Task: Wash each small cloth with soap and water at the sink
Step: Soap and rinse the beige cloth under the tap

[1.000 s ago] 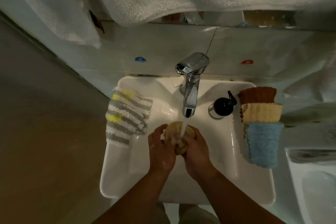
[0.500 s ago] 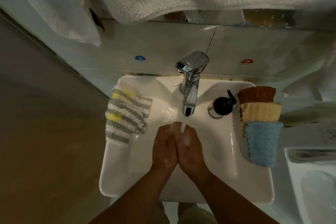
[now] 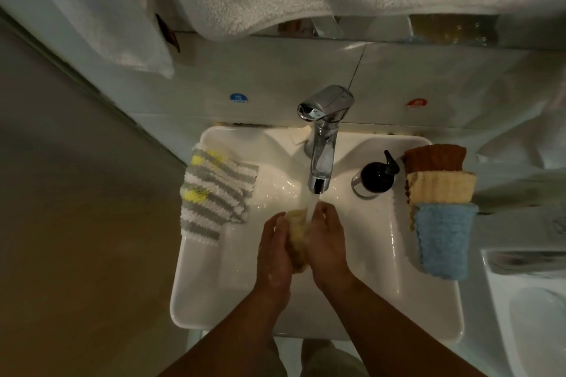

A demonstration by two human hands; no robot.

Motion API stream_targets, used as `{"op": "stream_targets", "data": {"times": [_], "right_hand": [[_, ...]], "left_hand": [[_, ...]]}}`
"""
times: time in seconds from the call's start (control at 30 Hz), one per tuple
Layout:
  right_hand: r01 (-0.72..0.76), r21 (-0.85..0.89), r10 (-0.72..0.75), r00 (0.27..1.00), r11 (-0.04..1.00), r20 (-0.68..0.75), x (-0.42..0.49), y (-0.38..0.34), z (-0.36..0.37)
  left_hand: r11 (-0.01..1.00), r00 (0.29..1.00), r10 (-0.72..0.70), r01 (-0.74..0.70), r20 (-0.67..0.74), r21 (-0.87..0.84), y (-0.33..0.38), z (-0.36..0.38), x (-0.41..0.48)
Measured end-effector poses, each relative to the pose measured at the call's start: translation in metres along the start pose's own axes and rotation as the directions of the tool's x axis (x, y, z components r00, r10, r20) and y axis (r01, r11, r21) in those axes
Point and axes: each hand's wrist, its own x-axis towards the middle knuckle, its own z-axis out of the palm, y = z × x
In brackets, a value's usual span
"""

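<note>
Head view: a small yellow cloth point(image 3: 296, 234) is found bunched between the left hand point(image 3: 274, 257) and the right hand point(image 3: 327, 242). Both are curled round it and pressed toward each other under the water stream point(image 3: 311, 208) from the faucet point(image 3: 321, 144), over the sink point(image 3: 190, 285). The cloth is judged soft, limp and waterlogged, probably slick with soap. It is best gripped as a wad across its bulk, not by an edge. On the left rim striped cloths point(image 3: 214, 190) are noted. At the right a brown cloth point(image 3: 435, 159), a cream cloth point(image 3: 441, 187) and a blue cloth point(image 3: 441, 239) are overlapped beside the soap dispenser point(image 3: 375, 176).
</note>
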Motion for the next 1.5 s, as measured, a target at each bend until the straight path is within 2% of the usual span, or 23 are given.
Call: {"op": "stream_targets", "data": {"times": [0.07, 0.2, 0.27, 0.3, 0.37, 0.43, 0.53, 0.63, 0.67, 0.7, 0.77, 0.8, 0.83, 0.9, 0.93, 1.0, 1.07, 1.17, 1.23, 1.3, 1.37, 1.4, 1.5], "right_hand": [[0.134, -0.100, -0.123, 0.986, 0.986, 0.113, -0.006, 0.008, -0.005], [0.477, -0.243, -0.420, 0.872, 0.845, 0.251, -0.012, 0.021, -0.010], [0.584, -0.334, -0.517, 0.811, 0.740, 0.272, -0.012, 0.025, -0.012], [0.595, -0.381, -0.530, 0.804, 0.707, 0.271, -0.010, 0.028, -0.013], [0.501, -0.422, -0.444, 0.865, 0.755, 0.233, -0.008, 0.022, -0.012], [0.382, -0.373, -0.327, 0.923, 0.846, 0.202, -0.004, 0.019, -0.011], [0.343, -0.304, -0.293, 0.935, 0.889, 0.199, 0.000, 0.013, -0.009], [0.240, -0.353, -0.227, 0.971, 0.904, 0.077, 0.008, 0.009, -0.007], [0.128, -0.265, -0.132, 0.991, 0.956, 0.005, 0.010, 0.007, -0.008], [0.011, -0.104, -0.014, 0.999, 0.995, -0.037, 0.011, 0.001, -0.008], [-0.180, 0.099, 0.184, 0.982, 0.979, -0.037, 0.014, -0.001, -0.013], [-0.217, 0.109, 0.220, 0.975, 0.970, -0.019, 0.014, -0.002, -0.013], [-0.204, 0.055, 0.204, 0.979, 0.977, 0.007, 0.012, 0.002, -0.011], [-0.020, -0.238, 0.043, 0.995, 0.971, 0.090, 0.011, 0.018, -0.009], [0.052, -0.319, -0.018, 0.994, 0.946, 0.109, 0.010, 0.025, -0.008], [0.072, -0.257, -0.028, 0.985, 0.964, 0.169, 0.006, 0.027, -0.007], [0.145, -0.187, -0.111, 0.977, 0.972, 0.180, 0.002, 0.022, -0.010], [0.238, -0.299, -0.211, 0.970, 0.924, 0.122, -0.002, 0.008, -0.016], [0.202, -0.249, -0.204, 0.979, 0.947, 0.017, 0.001, 0.009, -0.013], [0.056, -0.067, -0.058, 0.998, 0.996, -0.033, 0.003, 0.007, -0.009], [-0.134, 0.115, 0.131, 0.991, 0.984, 0.035, -0.001, 0.004, -0.006], [-0.162, 0.144, 0.152, 0.985, 0.976, 0.078, -0.004, 0.003, -0.007], [-0.021, 0.103, 0.003, 0.985, 0.994, 0.170, -0.008, 0.008, -0.014]], "left_hand": [[0.999, 0.998, 0.044, -0.043, 0.040, -0.022, 0.002, 0.002, -0.001], [0.950, 0.974, 0.225, -0.215, -0.018, 0.226, 0.007, 0.008, 0.005], [0.910, 0.964, 0.263, -0.236, -0.033, 0.340, 0.009, 0.009, 0.007], [0.897, 0.964, 0.265, -0.237, -0.025, 0.373, 0.010, 0.010, 0.008], [0.861, 0.963, 0.270, -0.236, -0.012, 0.451, 0.013, 0.012, 0.010], [0.838, 0.967, 0.255, -0.207, -0.026, 0.505, 0.012, 0.013, 0.015], [0.911, 0.982, 0.182, -0.147, -0.056, 0.386, 0.015, 0.014, 0.014], [0.978, 0.995, 0.083, -0.071, -0.054, 0.194, 0.014, 0.012, 0.006], [0.995, 0.999, 0.024, -0.020, -0.039, 0.093, 0.014, 0.009, 0.004], [1.000, 1.000, -0.021, 0.021, -0.019, 0.017, 0.013, 0.005, 0.003], [0.998, 0.998, -0.053, 0.054, 0.028, -0.021, 0.009, -0.002, 0.000], [0.999, 0.997, -0.052, 0.052, 0.053, -0.013, 0.008, -0.003, 0.000], [0.999, 0.996, -0.041, 0.041, 0.084, -0.003, 0.008, -0.001, -0.002], [0.999, 0.995, 0.026, -0.030, 0.101, 0.041, 0.007, 0.004, -0.002], [0.992, 0.994, 0.073, -0.081, 0.082, 0.093, 0.006, 0.006, -0.001], [0.964, 0.985, 0.167, -0.171, 0.037, 0.201, 0.004, 0.007, 0.004], [0.941, 0.976, 0.217, -0.212, 0.013, 0.263, 0.002, 0.006, 0.007], [0.949, 0.975, 0.222, -0.223, 0.027, 0.224, 0.002, 0.006, 0.004], [0.973, 0.983, 0.172, -0.179, 0.061, 0.144, -0.002, 0.005, 0.001], [0.989, 0.985, 0.123, -0.132, 0.119, 0.068, -0.004, 0.005, -0.002], [0.989, 0.978, 0.133, -0.140, 0.160, 0.036, -0.002, 0.008, -0.004], [0.982, 0.975, 0.170, -0.180, 0.144, 0.058, -0.003, 0.009, -0.002], [0.947, 0.966, 0.252, -0.258, 0.056, 0.194, -0.003, 0.005, 0.008]]}}
